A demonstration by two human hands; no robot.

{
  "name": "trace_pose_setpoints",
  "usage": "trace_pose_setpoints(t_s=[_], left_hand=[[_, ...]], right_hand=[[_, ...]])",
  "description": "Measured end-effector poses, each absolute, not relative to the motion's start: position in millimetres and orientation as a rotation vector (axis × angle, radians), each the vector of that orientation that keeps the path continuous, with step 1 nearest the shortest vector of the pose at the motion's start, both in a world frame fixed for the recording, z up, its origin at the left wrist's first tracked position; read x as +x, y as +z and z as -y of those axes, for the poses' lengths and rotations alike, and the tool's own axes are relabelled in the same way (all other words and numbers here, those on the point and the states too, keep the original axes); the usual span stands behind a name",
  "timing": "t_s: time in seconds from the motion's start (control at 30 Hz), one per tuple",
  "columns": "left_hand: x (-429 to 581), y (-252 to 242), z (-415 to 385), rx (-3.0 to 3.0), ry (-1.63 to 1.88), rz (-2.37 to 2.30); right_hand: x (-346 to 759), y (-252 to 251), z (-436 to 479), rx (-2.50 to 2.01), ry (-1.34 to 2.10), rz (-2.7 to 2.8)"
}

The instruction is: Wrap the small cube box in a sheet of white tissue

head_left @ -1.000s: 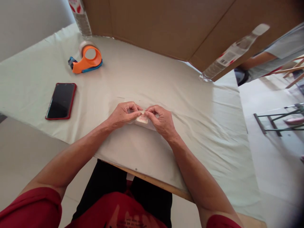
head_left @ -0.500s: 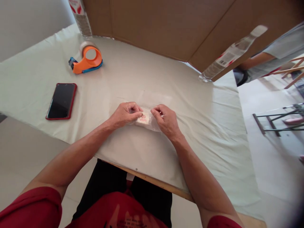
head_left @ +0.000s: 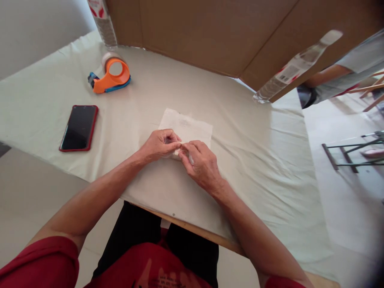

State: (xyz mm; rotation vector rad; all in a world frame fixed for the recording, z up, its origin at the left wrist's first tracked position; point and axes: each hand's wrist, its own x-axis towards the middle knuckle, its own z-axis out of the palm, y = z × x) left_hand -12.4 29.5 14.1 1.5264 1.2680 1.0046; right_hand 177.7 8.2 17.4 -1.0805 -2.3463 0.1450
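Observation:
A small pale packet [head_left: 176, 153] lies under my fingertips, mostly hidden by them. My left hand [head_left: 160, 145] is closed on its left side, thumb against the fingers. From the right, my right hand [head_left: 200, 161] pinches at its top, its fingertips meeting those of the left. Just behind both hands a thin whitish sheet of wrapping [head_left: 189, 127] is spread on the cloth, its near part running under the hands. Whether the sheet is joined to the packet I cannot tell.
An orange and blue tape dispenser [head_left: 115, 78] and a dark phone in a red case [head_left: 78, 129] are to the left. Brown cardboard [head_left: 195, 36] stands behind, with clear bottles [head_left: 295, 70] [head_left: 105, 30] at its ends. Another person's arm [head_left: 328, 76] shows at right.
My right hand has moved left from the packet's right side onto its top, covering the red print. The sheet behind, barely visible before, now lies spread out and plainly whitish.

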Motion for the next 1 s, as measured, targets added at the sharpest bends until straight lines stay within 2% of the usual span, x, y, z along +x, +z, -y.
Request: trace_pose_setpoints(t_s=[0.3, 0.67, 0.87, 1.0], left_hand=[[-29.4, 24.8, -28.6, 1.649, 0.935, -1.307], [-34.3, 13.3, -32.8, 1.711, 0.916, -1.496], [-46.8, 29.9, -22.2, 1.730, 0.768, -1.761], [-52.2, 44.7, -10.5, 1.496, 0.613, -1.824]], right_hand=[[178.4, 19.5, -9.4, -1.130, 0.039, 2.484], [172.8, 23.3, -9.6, -1.118, -0.323, 2.648], [170.0, 38.9, -8.2, -1.144, -0.294, 2.775], [166.1, 50.8, -11.2, -1.184, -0.186, 2.863]])
